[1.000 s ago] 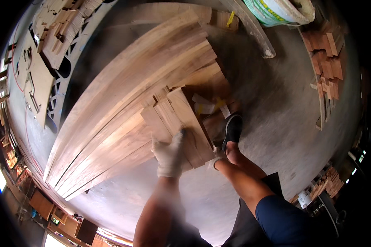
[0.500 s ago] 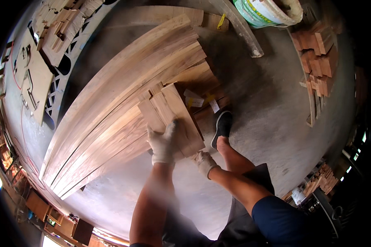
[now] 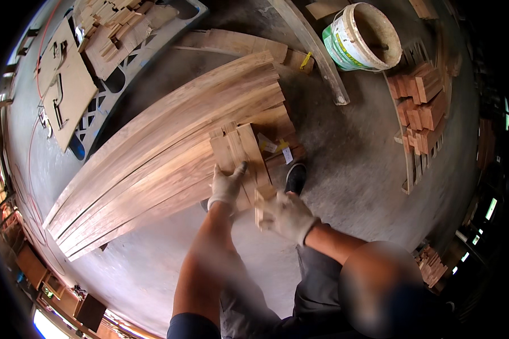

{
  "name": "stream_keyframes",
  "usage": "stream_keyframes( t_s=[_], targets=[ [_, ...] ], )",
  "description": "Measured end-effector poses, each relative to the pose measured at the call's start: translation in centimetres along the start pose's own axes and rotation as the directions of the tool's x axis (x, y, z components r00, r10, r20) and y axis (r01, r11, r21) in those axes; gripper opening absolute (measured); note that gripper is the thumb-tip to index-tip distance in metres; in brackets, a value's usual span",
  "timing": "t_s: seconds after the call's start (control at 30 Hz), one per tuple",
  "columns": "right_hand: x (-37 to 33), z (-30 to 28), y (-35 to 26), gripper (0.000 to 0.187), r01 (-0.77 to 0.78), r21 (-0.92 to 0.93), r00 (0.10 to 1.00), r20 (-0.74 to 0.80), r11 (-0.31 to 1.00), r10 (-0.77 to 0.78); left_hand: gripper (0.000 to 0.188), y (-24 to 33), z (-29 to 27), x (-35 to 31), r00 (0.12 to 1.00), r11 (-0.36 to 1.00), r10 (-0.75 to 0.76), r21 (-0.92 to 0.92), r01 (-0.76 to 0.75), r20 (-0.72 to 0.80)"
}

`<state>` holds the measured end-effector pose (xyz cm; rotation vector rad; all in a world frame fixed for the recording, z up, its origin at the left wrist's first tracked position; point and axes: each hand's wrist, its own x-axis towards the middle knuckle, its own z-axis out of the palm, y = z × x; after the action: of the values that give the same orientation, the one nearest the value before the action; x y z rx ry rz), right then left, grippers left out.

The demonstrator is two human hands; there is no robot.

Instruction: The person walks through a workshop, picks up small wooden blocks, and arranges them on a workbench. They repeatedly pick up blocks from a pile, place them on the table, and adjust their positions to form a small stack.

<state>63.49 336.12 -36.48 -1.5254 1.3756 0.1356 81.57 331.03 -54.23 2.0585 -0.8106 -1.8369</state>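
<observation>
My left hand (image 3: 226, 186), in a pale work glove, presses on a small stack of short wooden boards (image 3: 232, 150), its thumb spread away from its fingers. These boards lie on top of long wooden planks (image 3: 169, 127) laid side by side. At the near end of the short boards, my right hand (image 3: 291, 217), also gloved, is closed around a short wooden block (image 3: 264, 203). The hand is slightly blurred, and its grip hides part of the block. Paper tags (image 3: 287, 154) with yellow tape sit beside the stack, near my shoe (image 3: 296, 178).
A white and green bucket (image 3: 353, 42) stands at the far right beside a long beam (image 3: 316, 53). Reddish wood pieces (image 3: 421, 107) are piled on a rack at right. At far left, a metal frame (image 3: 124, 70) carries wood offcuts and a pale panel (image 3: 68, 90).
My right hand has risen from the near end of the short boards and now holds a wooden block. My left hand stays on the boards. The whole view has shifted.
</observation>
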Motion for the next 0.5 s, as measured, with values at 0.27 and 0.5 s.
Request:
stream_keyframes(
  t_s=[0.27, 0.5],
  targets=[
    [12.2, -8.1, -1.3, 0.046, -0.089, -0.120, 0.995, 0.038, 0.989, 0.094, 0.088, 0.6, -0.3, 0.5, 0.956, 0.991, -0.055, -0.102, 0.088, 0.288],
    [10.4, -4.7, 4.4, 0.033, -0.007, 0.481, 0.873, -0.426, 0.877, 0.240, 0.081, -5.4, -1.1, 3.1, 0.953, 0.758, -0.131, -0.591, 0.274, 0.274]
  ],
)
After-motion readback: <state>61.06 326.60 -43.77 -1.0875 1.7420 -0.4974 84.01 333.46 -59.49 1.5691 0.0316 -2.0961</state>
